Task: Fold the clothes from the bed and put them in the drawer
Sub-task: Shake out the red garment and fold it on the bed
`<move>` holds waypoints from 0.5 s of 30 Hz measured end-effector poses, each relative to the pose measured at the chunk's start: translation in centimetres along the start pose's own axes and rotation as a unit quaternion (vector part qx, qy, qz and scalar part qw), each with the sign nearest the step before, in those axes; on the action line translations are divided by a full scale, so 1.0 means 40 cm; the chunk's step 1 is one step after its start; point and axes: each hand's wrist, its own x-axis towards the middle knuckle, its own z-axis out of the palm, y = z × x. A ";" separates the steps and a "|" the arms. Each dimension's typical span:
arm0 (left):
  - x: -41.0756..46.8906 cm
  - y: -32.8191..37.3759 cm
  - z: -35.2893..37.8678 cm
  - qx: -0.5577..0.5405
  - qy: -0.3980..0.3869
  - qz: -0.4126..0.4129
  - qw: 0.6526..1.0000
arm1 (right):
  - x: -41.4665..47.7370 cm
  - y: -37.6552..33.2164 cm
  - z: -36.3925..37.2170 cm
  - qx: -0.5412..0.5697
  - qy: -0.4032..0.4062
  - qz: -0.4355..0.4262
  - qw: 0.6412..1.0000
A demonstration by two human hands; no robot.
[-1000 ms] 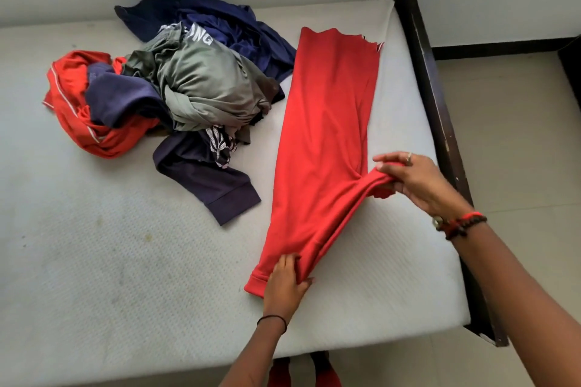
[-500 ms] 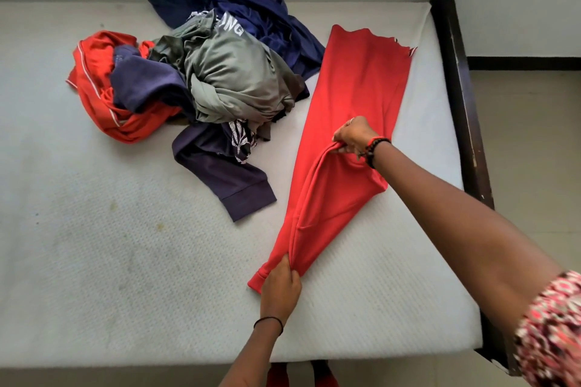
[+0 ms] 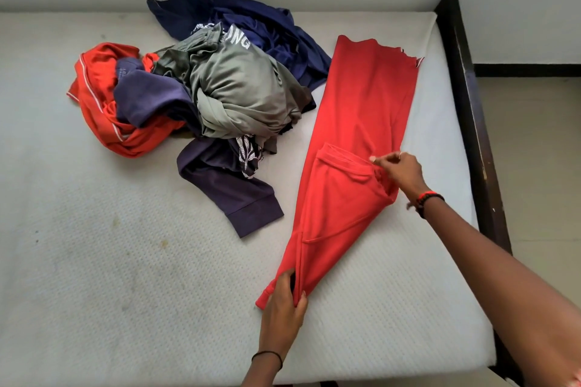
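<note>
1. Red garment [image 3: 355, 135]: lay lengthwise on the mattress [image 3: 125, 261], just beside the unfolded pile [image 3: 226, 94], spread flat for folding.
2. Left hand [image 3: 283, 305]: pinched the garment's near end, apparently to anchor it.
3. Right hand [image 3: 399, 171]: pinched the mid-length fold, likely tucking cloth inward.
4. Drawer: not in view.

Your L hand [image 3: 283, 314] wears a thin blk band [image 3: 267, 355] on the wrist, just behind the grip. Your R hand [image 3: 399, 171] has a ring [image 3: 400, 154] on one finger and red + blk bead bracelets [image 3: 429, 199] at the wrist.
</note>
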 end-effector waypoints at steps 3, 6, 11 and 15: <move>0.012 -0.005 -0.010 0.006 -0.011 0.004 1.000 | -0.029 0.044 -0.019 -0.040 -0.115 0.030 0.992; 0.024 -0.006 -0.017 0.003 -0.029 0.007 1.000 | -0.009 0.061 -0.006 -0.018 -0.079 0.029 0.996; 0.027 -0.011 -0.022 -0.001 -0.039 0.015 0.999 | 0.022 0.062 0.029 -0.018 -0.010 0.029 0.999; 0.024 -0.005 -0.036 0.074 -0.001 0.045 0.996 | -0.043 0.070 0.061 -0.075 0.057 -0.055 0.994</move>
